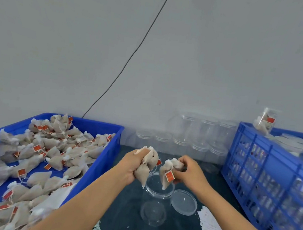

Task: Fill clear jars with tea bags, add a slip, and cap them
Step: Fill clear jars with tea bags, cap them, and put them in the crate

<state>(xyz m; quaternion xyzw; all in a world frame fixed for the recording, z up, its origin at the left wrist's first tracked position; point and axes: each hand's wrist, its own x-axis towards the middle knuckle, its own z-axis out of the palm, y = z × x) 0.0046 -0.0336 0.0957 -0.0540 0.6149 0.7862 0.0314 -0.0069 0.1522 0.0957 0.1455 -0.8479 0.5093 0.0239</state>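
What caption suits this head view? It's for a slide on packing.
Both hands, left and right, hold tea bags over an open jar, its lid beside it.

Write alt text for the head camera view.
Two hands, left and right, hold tea bags over an open clear jar beside its lid. A blue tray of tea bags sits left, a crate right.

Two bare forearms enter from the bottom edge, one from about 7 o'clock and one from about 5 o'clock, each ending in a bare left hand (pixel 133 166) and a bare right hand (pixel 190 173). No sleeve, glove, watch, ring or bracelet shows on either. The fingernails are too small and blurred to tell apart.
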